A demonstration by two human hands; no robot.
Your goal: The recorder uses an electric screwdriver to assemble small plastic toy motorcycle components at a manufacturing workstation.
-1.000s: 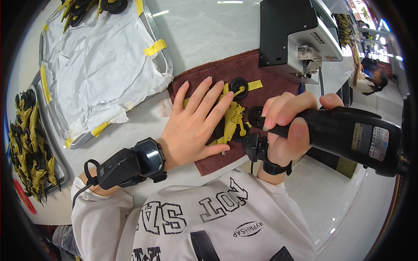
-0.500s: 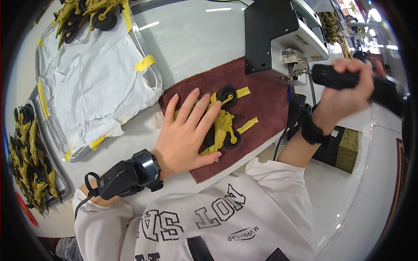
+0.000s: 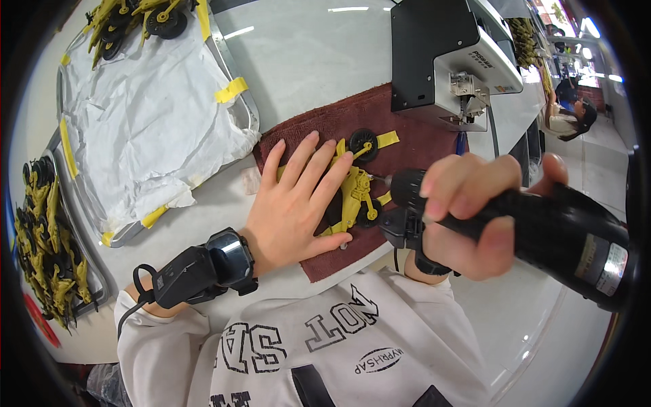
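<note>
My left hand (image 3: 291,200) lies with fingers spread over a yellow toy vehicle (image 3: 354,193) with black wheels, pressing it against a dark red cloth (image 3: 298,139). Part of the toy is hidden under the palm and fingers. My right hand (image 3: 471,203) is wrapped round a black electric screwdriver (image 3: 573,237), held roughly level. Its thin bit points left at the toy's near middle and appears to reach it; whether a screw sits on the tip is too small to tell. Yellow tape (image 3: 388,140) sticks out beside the upper wheel.
A black and silver screw feeder (image 3: 424,61) stands behind the cloth. At left, a metal tray lined with crumpled white paper (image 3: 149,122) bears yellow toys (image 3: 135,24) at its far end. Another tray of yellow parts (image 3: 51,237) sits at the far left. A person (image 3: 573,112) is in the background.
My right hand has brought the screwdriver from the screw feeder's front, left and toward me, to the toy. My left hand stays spread on the toy.
</note>
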